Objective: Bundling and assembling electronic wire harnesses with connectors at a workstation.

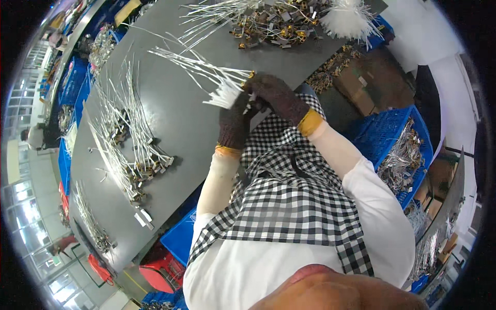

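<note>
Both my hands wear dark brown knitted gloves with orange cuffs and meet over the table's near edge. My left hand (pixel 233 126) is closed round a bundle of silvery-white wires (pixel 201 64). Short white strips (pixel 226 94) fan out beside these wires, next to the left fingers. My right hand (pixel 281 98) has its fingers bent in against the left, at the brass-coloured end pieces (pixel 250 75) of the wires. The fingertips of both hands are partly hidden, so the exact grip on each small part cannot be made out.
The grey table (pixel 175 119) carries a heap of wired parts (pixel 279 23) at the far side, white strips (pixel 351 20) beside it, and wire bundles (pixel 137 165) at left. A blue crate (pixel 369 134) of wired parts stands at right, near cardboard boxes (pixel 361 85). A red stool (pixel 163 268) is below the table.
</note>
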Demonstrator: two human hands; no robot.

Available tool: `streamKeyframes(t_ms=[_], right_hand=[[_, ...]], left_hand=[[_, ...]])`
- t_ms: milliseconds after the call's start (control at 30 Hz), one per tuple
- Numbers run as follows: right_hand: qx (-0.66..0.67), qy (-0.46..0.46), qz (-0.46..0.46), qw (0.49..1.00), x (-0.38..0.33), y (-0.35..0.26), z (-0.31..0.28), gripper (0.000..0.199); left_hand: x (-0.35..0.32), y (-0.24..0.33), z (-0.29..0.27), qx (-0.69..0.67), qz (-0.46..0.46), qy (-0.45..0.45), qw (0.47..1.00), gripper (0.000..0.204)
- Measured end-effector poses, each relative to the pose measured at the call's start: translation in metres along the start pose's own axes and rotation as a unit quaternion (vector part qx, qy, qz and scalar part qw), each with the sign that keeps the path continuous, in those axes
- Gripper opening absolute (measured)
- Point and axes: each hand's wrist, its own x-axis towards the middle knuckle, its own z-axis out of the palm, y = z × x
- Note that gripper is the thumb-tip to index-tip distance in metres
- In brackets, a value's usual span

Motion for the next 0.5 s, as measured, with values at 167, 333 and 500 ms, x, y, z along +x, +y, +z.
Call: streamKeyframes(t_ms=[167, 333, 500], right_hand=[[-0.158, 0.041, 0.062, 0.985, 0.013, 0.045, -0.027, 0.035], [-0.235, 0.181, 0.121, 0.947, 0.037, 0.098, -0.117, 0.045], [-0.51, 0.087, 0.14, 0.844, 0.074, 0.125, -0.131, 0.036]], left_hand=[[-0.016, -0.066, -0.013, -0.016, -0.084, 0.043, 0.995, 0.031], [-0.032, -0.073, -0.017, -0.197, -0.24, 0.039, 0.95, 0.038], [-0.007, -0.044, 0.0, 0.017, -0.118, -0.053, 0.991, 0.043]])
